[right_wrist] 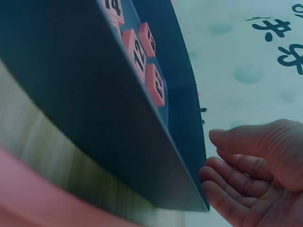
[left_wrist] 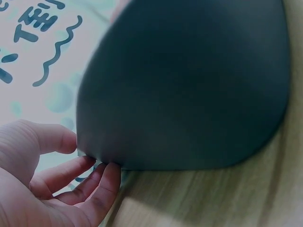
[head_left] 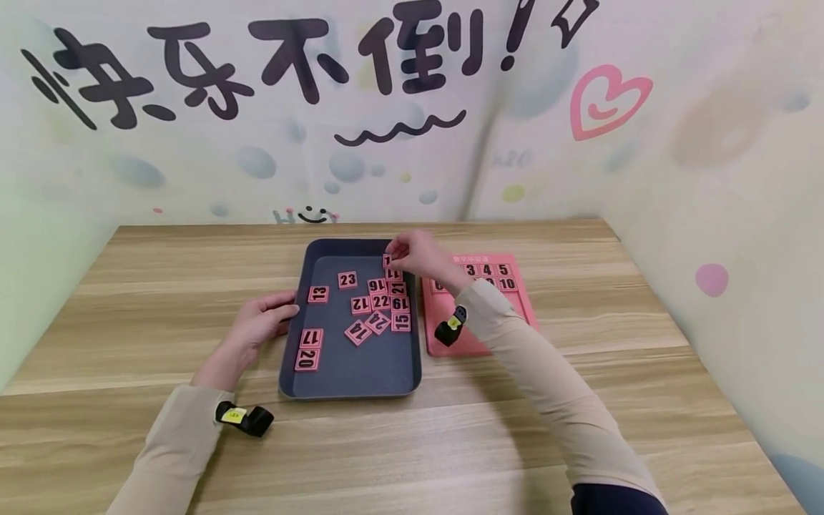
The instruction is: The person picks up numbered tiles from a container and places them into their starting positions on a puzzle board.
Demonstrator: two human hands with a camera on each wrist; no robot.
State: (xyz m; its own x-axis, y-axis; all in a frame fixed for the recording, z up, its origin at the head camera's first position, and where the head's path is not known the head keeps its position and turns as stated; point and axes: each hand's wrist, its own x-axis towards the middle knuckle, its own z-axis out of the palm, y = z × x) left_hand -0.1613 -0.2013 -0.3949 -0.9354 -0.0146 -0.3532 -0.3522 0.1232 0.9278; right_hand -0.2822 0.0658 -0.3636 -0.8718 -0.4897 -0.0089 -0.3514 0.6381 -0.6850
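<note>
A dark blue tray (head_left: 350, 375) stands on the wooden table, holding pink number tiles. My left hand (head_left: 257, 322) holds the tray's left side, with thumb and fingertips at its edge in the left wrist view. At the far right corner, my right hand (head_left: 421, 254) reaches over the tray, its fingers beside a partly covered number tile (head_left: 388, 261). The right wrist view shows a gap between thumb and bent fingers (right_wrist: 232, 184), with no tile visible there. Several tiles crowd the right side, including one marked 22 (head_left: 380, 302); another marked 20 (head_left: 307, 359) lies at the left.
To the tray's right lies a pink board (head_left: 444, 343) with numbered tiles in its upper rows, partly covered by my right forearm. Wooden tabletop (head_left: 161, 307) extends around both. A printed wall covering (head_left: 212, 164) borders the table's back.
</note>
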